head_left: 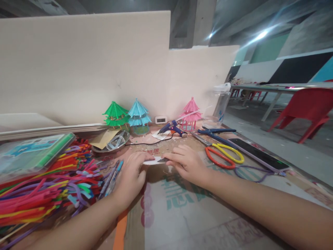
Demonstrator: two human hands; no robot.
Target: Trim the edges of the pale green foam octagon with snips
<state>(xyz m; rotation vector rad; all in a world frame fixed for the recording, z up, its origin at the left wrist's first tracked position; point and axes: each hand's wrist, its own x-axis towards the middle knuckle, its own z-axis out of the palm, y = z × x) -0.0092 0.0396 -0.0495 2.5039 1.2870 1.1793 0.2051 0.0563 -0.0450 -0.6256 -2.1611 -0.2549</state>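
Between my two hands, just above the table, is a small flat white piece [153,161], maybe paper or card. My left hand [131,175] pinches its left end between thumb and fingers. At the other end my right hand [186,165] is closed, with its fingertips on a small dark grey pointed piece [162,160] that lies against the white one. Whether this dark piece is a blade or part of the white piece, I cannot make out. Several pens [114,177] lie beside my left wrist. Scissors [221,156] with red and yellow handles rest beyond my right forearm.
Colourful pipe cleaners [39,198] and a plastic case [33,152] cover the left side. Behind stand a metal dish [110,147], green [116,114], blue [138,116] and pink [191,114] model pavilions, and a glue gun [173,129]. Pliers [217,131], a phone [257,154] and a bottle [220,104] are right.
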